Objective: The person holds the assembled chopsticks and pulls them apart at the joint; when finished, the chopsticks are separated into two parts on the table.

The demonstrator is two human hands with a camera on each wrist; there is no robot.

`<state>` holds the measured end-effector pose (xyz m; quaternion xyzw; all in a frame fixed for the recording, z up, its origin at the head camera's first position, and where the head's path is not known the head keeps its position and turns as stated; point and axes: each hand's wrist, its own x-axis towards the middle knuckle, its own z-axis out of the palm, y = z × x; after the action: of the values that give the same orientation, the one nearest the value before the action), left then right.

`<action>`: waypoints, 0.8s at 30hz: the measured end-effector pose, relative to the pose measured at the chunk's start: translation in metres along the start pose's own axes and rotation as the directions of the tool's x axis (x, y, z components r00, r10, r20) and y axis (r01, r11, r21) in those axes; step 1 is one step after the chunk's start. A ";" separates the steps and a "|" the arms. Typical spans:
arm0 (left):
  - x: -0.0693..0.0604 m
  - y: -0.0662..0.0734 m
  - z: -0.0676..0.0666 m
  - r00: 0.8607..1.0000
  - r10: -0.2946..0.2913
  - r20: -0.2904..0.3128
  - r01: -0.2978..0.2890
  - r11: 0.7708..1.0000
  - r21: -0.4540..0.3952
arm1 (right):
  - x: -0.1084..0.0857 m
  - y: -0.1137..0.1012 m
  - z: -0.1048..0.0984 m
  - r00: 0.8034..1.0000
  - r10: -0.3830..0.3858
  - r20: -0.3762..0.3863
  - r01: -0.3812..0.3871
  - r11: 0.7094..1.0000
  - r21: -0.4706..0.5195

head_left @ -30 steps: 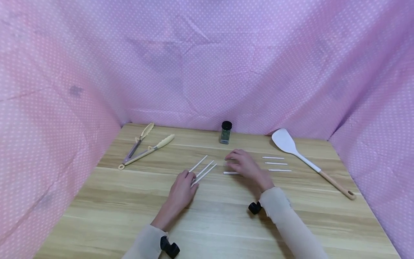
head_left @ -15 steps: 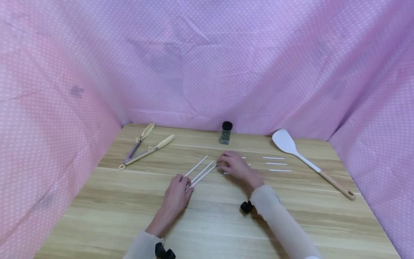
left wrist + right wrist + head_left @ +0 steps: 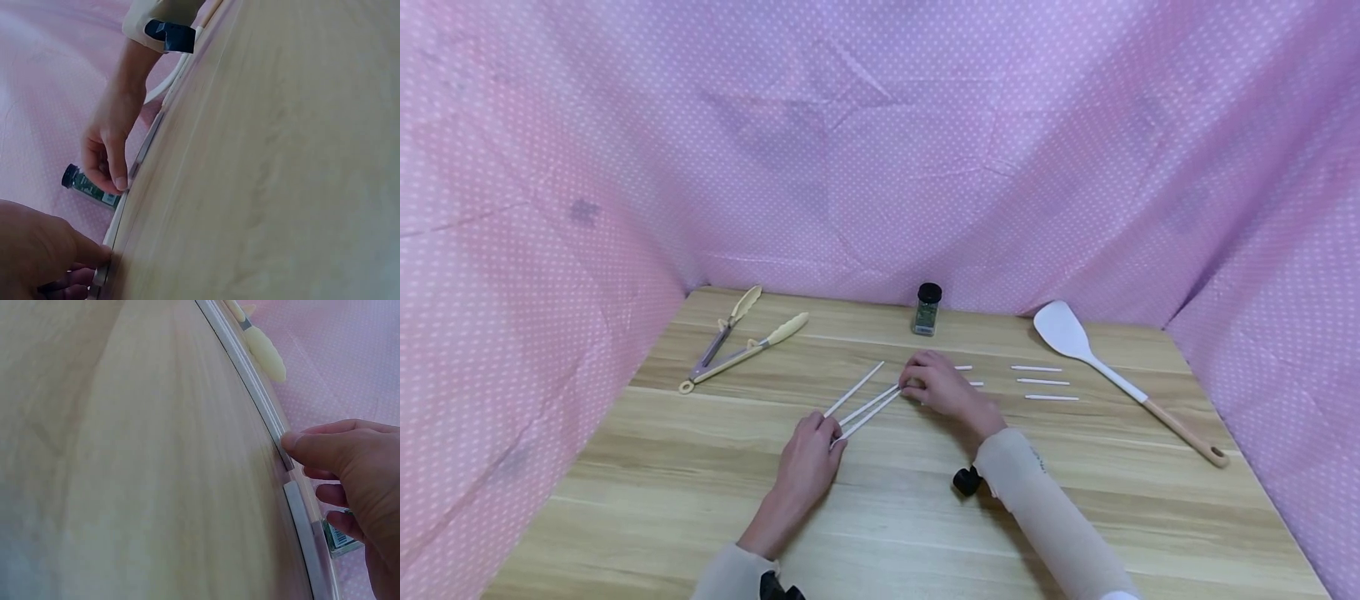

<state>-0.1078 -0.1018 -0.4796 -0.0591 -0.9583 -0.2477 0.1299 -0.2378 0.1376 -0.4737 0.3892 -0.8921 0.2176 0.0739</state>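
Three thin white sticks slant across the middle of the wooden table in the head view: a left one, a middle one and a near one. My left hand pinches the near ends of the middle and near sticks between thumb and fingers, and covers the left stick's lower end. At their far ends, my right hand pinches the same two, which lie close together. In the right wrist view my thumb presses a stick's end. Behind the right hand, more white sticks are partly hidden.
Several short white sticks lie in a row on the right. Beyond them rests a white spatula with a wooden handle. Cream-tipped tongs lie spread at back left. A black-capped spice jar stands near the pink dotted curtain.
My right hand has moved left onto the slanted sticks' far ends. The middle stick's far end has swung toward the near stick. My left hand has slid slightly down and left.
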 end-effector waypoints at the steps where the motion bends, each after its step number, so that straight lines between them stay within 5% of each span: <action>1: 0.000 0.000 0.000 1.000 0.000 0.004 0.000 1.000 0.001 | 0.000 0.000 0.000 1.000 -0.004 0.003 0.004 1.000 0.001; 10: 0.000 0.001 0.000 0.999 -0.014 -0.036 0.012 0.998 -0.057 | -0.003 -0.004 0.001 0.999 -0.039 0.037 0.040 0.999 -0.013; 19: 0.007 -0.001 -0.006 0.998 -0.009 -0.059 0.004 0.996 -0.088 | -0.004 -0.012 -0.010 0.999 0.029 0.032 -0.031 0.997 0.070; 24: 0.016 -0.003 -0.010 0.994 0.052 -0.095 -0.064 0.990 -0.123 | -0.005 -0.017 -0.019 0.996 0.084 0.041 -0.089 0.985 0.145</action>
<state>-0.1211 -0.1082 -0.4681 -0.0836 -0.9317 -0.3060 0.1768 -0.2226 0.1392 -0.4524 0.3580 -0.8909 0.2788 0.0203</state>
